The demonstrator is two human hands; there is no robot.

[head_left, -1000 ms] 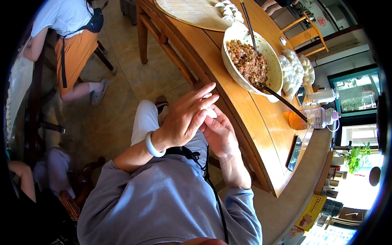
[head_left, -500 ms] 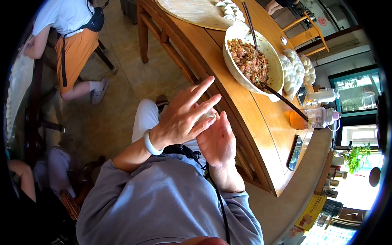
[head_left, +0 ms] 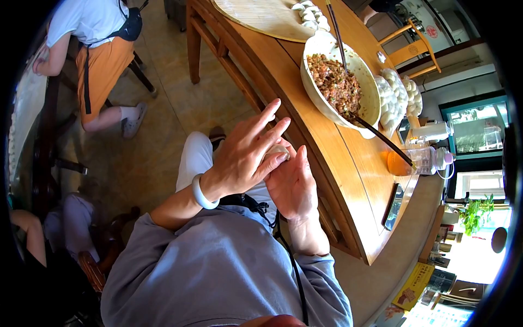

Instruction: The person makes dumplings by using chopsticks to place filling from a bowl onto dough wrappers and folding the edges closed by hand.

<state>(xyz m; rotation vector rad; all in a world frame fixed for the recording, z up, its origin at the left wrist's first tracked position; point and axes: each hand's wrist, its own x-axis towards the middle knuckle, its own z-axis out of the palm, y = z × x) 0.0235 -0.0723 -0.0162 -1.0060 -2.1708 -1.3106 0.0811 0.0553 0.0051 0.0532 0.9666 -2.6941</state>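
Note:
My left hand (head_left: 239,155), with a pale bracelet on its wrist, has its thumb against a small whitish piece of dough (head_left: 277,151); two of its fingers stretch out above. Palm up, my right hand (head_left: 293,182) supports the same piece from the other side, its fingertips partly hidden behind my left hand. Whether the dough is folded is too small to tell. On the wooden table (head_left: 348,174) beside my hands stands a white bowl (head_left: 371,106) of minced filling (head_left: 333,82), with a dark chopstick (head_left: 384,140) and another chopstick (head_left: 338,35) in it.
White dumplings (head_left: 311,15) sit on a round woven tray (head_left: 261,19) at the table's far end. Bags of white pieces (head_left: 391,103), a bottle (head_left: 425,159) and a phone (head_left: 393,207) are past the bowl. Another person (head_left: 98,60) leans at a table on the left.
My hands have shifted from pinching the white piece at the fingertips to holding it between thumb and palm. My right hand has turned its palm up, and my left fingers have spread.

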